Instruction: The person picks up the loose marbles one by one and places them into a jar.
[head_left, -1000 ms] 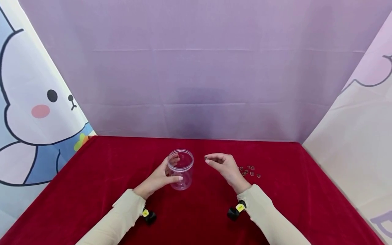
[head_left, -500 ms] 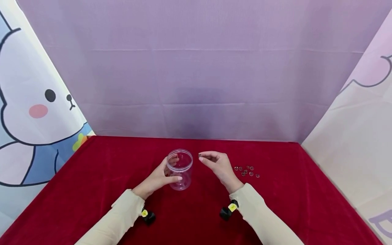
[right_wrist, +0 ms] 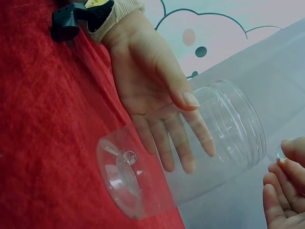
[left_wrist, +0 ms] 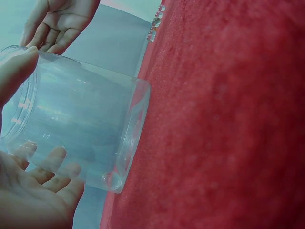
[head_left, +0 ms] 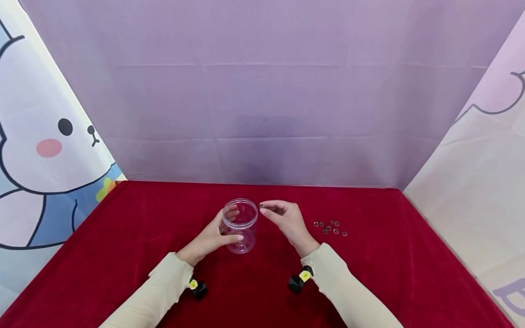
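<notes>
My left hand (head_left: 208, 238) grips a clear, lidless plastic jar (head_left: 248, 237), thumb on the near side and fingers round the far side. The jar stands upright on the red cloth with its mouth up. A single clear marble (right_wrist: 129, 157) lies at its bottom in the right wrist view. Just right of the rim, my right hand (head_left: 289, 224) pinches another small clear marble (right_wrist: 279, 152) between thumb and fingertips. Several more clear marbles (head_left: 336, 231) lie loose on the cloth, to the right of that hand.
Red velvety cloth (head_left: 164, 209) covers the table. A purple fabric backdrop (head_left: 262, 91) rises behind its far edge. Printed cartoon panels stand at the left (head_left: 28, 168) and right (head_left: 476, 182). Each wrist carries a small black camera, one of them (head_left: 296, 284) on the right.
My right hand has moved left with the pinched marble, from a short way off to right beside the jar's rim. The left hand and jar stay nearly in place.
</notes>
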The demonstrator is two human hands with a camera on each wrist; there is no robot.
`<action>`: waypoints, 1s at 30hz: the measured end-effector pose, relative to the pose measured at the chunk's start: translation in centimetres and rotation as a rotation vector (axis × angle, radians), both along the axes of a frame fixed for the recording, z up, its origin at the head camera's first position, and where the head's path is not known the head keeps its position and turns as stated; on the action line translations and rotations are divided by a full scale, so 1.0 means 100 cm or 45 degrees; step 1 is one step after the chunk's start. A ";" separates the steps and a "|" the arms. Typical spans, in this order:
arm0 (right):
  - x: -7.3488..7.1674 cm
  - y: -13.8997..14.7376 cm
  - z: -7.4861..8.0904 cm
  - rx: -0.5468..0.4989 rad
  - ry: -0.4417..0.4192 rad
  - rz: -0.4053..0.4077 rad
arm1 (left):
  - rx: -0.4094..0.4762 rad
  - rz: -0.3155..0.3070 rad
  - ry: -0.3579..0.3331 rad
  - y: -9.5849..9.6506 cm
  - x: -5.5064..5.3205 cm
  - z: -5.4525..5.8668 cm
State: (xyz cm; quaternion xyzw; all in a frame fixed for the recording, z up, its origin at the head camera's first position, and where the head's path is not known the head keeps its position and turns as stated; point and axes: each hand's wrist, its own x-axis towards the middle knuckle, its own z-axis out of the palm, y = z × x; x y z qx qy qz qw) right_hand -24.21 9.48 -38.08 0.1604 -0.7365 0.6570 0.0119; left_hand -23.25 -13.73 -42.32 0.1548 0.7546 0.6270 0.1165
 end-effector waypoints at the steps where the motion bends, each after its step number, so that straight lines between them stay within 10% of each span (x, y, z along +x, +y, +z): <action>1: 0.000 -0.001 0.000 -0.001 0.009 0.002 | 0.004 0.000 -0.002 0.000 0.000 0.000; 30: 0.019 -0.021 0.028 -0.008 0.023 0.000 | 0.034 -0.012 -0.016 -0.002 -0.001 -0.001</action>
